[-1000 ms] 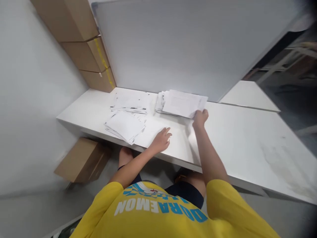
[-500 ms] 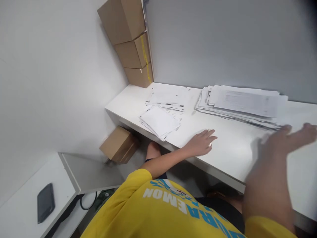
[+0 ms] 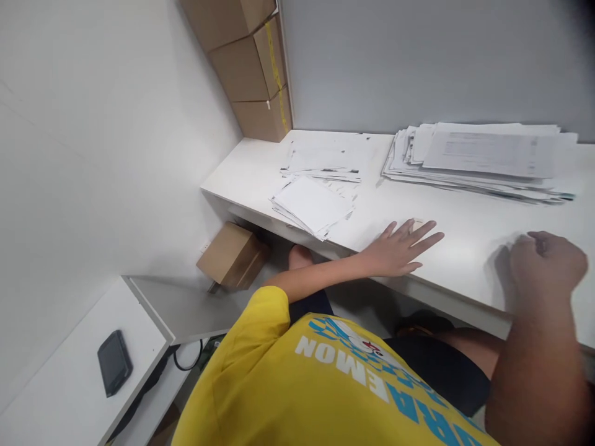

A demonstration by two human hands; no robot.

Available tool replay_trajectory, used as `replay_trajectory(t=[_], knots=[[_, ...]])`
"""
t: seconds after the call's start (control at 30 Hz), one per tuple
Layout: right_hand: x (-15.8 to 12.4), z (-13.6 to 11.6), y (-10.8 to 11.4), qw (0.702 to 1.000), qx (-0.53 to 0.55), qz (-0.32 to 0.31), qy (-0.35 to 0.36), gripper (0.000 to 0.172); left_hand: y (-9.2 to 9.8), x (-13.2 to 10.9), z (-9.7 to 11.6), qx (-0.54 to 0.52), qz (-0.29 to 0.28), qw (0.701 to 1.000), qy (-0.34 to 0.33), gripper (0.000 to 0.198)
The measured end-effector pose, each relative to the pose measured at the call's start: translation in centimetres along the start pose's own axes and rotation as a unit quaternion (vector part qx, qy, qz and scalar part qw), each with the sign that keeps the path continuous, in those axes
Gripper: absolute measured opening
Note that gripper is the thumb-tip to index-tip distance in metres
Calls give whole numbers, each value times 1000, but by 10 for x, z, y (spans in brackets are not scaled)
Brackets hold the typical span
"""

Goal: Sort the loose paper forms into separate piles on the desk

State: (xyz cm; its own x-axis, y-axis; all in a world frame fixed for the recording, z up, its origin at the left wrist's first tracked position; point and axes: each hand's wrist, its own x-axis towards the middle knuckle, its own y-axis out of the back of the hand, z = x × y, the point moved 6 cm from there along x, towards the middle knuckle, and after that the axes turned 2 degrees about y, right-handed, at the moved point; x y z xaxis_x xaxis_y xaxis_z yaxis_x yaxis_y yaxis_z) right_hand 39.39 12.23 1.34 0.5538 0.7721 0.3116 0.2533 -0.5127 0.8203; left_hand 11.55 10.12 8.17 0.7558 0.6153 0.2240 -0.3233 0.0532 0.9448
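Observation:
My left hand [image 3: 397,251] lies palm down near the front edge of the white desk [image 3: 458,248], its fingers spread. A small pale object [image 3: 418,223] shows between its fingertips. Further right, my right hand [image 3: 548,263] is curled over the desk; whether it holds something I cannot make out. Behind the hands lies a thick stack of printed papers [image 3: 493,152]. Left of my left hand is a fanned pile of white sheets [image 3: 313,203], with another paper pile [image 3: 318,158] just behind it.
Cardboard boxes [image 3: 246,68] are stacked at the back left corner against a grey panel [image 3: 418,62]. Another box [image 3: 227,254] sits below the desk's left end. A black phone [image 3: 114,362] lies on a white surface at the lower left.
My left hand has spread its fingers, and the pale object now shows. The fingers of my right hand have curled in. The view has shifted, with the desk and papers higher.

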Motion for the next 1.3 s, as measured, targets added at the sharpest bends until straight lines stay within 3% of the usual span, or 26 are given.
replay_trajectory(t=[0.1, 0.17, 0.27, 0.37, 0.5, 0.7, 1.03, 1.1, 1.17, 1.23, 1.3], knots=[[1, -9, 5, 998, 18, -42, -42, 46, 27, -22, -27, -15, 8, 1000, 19, 60], [0, -16, 11, 998, 30, -42, -45, 45, 44, -39, -71, -8, 20, 993, 117, 60], [-3, -20, 16, 997, 37, -42, -46, 42, 60, -73, -141, 35, 24, 955, 294, 66], [-5, -23, 17, 997, 52, -41, -49, 37, 63, -97, -174, 66, 15, 943, 326, 60], [-6, -25, 19, 996, 78, -31, -43, 26, 65, -105, -172, 83, 44, 952, 291, 36], [-7, -28, 21, 995, 90, -32, -28, 19, 81, -102, -176, 65, 66, 920, 381, 27], [-6, -29, 19, 994, 103, -37, -17, 20, 76, -95, -174, 94, 16, 961, 258, 23], [-6, -27, 17, 994, 105, -37, -23, 23, 90, -86, -179, 102, -7, 964, 247, 25], [-6, -26, 15, 994, 100, -41, -29, 26, 117, -66, -188, 88, 27, 970, 227, 26], [-6, -27, 14, 993, 103, -43, -34, 28, 156, -40, -204, 51, 134, 967, 210, 28], [-5, -27, 14, 992, 110, -37, -43, 29, 195, -15, -232, 20, 270, 931, 246, 34]])
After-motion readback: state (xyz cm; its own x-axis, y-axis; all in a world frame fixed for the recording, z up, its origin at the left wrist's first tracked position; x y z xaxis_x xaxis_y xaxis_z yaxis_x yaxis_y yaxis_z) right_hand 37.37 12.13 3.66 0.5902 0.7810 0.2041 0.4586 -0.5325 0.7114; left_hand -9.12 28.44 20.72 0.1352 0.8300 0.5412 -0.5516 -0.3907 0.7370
